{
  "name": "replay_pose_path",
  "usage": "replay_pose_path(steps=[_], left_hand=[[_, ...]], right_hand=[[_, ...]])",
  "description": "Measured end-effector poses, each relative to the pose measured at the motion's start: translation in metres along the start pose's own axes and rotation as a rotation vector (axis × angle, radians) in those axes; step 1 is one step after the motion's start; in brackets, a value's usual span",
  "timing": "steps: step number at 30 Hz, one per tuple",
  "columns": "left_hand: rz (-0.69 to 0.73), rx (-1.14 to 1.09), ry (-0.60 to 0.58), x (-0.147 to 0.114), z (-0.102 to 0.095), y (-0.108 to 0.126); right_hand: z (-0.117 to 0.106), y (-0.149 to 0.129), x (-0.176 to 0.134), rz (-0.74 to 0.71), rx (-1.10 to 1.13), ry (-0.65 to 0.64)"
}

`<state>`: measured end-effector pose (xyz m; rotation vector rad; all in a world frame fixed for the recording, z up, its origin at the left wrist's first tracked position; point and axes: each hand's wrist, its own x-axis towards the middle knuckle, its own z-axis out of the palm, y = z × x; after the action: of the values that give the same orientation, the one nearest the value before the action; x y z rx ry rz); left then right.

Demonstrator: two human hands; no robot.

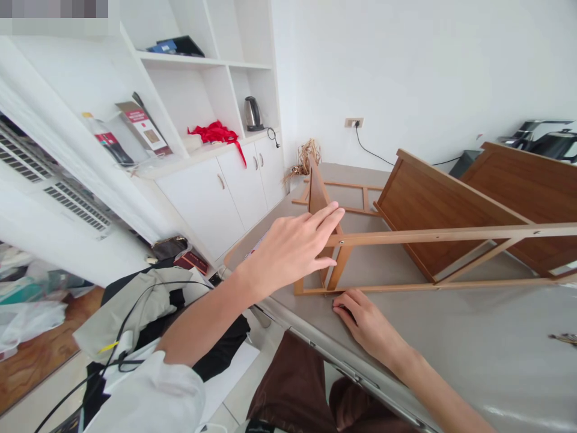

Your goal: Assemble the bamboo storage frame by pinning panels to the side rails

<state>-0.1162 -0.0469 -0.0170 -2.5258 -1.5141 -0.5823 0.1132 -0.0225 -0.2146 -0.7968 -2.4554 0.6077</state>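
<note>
A brown wooden shelf unit [433,233] with slanted panels lies on its side on the grey table [451,337]. My left hand [300,243] is at its left end, over the end panel [318,186]; its fingers are stretched out and the thumb stands apart. Whether the fingertips touch the wood cannot be made out. Low beside the near rail [383,288], my right hand [365,319] rests at the table surface with fingers curled together. Anything in that pinch is hidden. A small screw end shows under the rail, just left of these fingertips.
Small metal pieces [563,338] lie at the table's right. Behind the unit stands a black kettle [556,144], with a cord running to a wall socket [354,122]. White cabinets [216,192] line the left; clothes [135,307] are heaped beside the table.
</note>
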Motion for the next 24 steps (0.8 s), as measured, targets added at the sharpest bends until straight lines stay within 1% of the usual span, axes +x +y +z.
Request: replay_pose_path(steps=[2,3,4,6,7,8,10,11,13,15,17,20,24], left_hand=[[-0.013,-0.080,0.092,-0.011,0.002,-0.004],[-0.048,-0.143,0.160,-0.019,0.007,-0.007],[-0.104,-0.237,0.243,-0.030,0.016,-0.011],[-0.211,-0.437,0.419,-0.054,0.045,-0.018],[-0.257,-0.521,0.447,-0.067,0.062,-0.022],[-0.305,-0.606,0.425,-0.078,0.080,-0.026],[-0.365,-0.729,0.279,-0.094,0.110,-0.032],[-0.396,-0.722,0.192,-0.098,0.121,-0.035],[-0.377,-0.687,0.015,-0.100,0.134,-0.039],[-0.318,-0.640,-0.097,-0.094,0.138,-0.042],[-0.255,-0.613,-0.138,-0.085,0.140,-0.044],[-0.162,-0.613,-0.156,-0.075,0.145,-0.044],[-0.075,-0.620,-0.174,-0.070,0.152,-0.044]], right_hand=[[-0.005,-0.001,-0.001,0.017,-0.008,-0.001],[-0.007,0.000,-0.002,0.032,-0.017,-0.003],[-0.010,0.000,-0.003,0.052,-0.034,-0.006],[-0.013,0.002,-0.005,0.089,-0.084,-0.024],[-0.015,0.002,-0.006,0.097,-0.109,-0.036],[-0.016,0.002,-0.006,0.092,-0.127,-0.045],[-0.017,0.000,-0.004,0.055,-0.133,-0.056],[-0.017,-0.001,-0.003,0.035,-0.125,-0.059],[-0.016,-0.005,-0.001,0.010,-0.102,-0.068],[-0.015,-0.009,0.001,-0.006,-0.087,-0.074],[-0.013,-0.012,0.003,-0.019,-0.080,-0.065],[-0.008,-0.012,0.004,-0.019,-0.062,-0.038],[-0.003,-0.010,0.005,-0.006,-0.021,0.004]])
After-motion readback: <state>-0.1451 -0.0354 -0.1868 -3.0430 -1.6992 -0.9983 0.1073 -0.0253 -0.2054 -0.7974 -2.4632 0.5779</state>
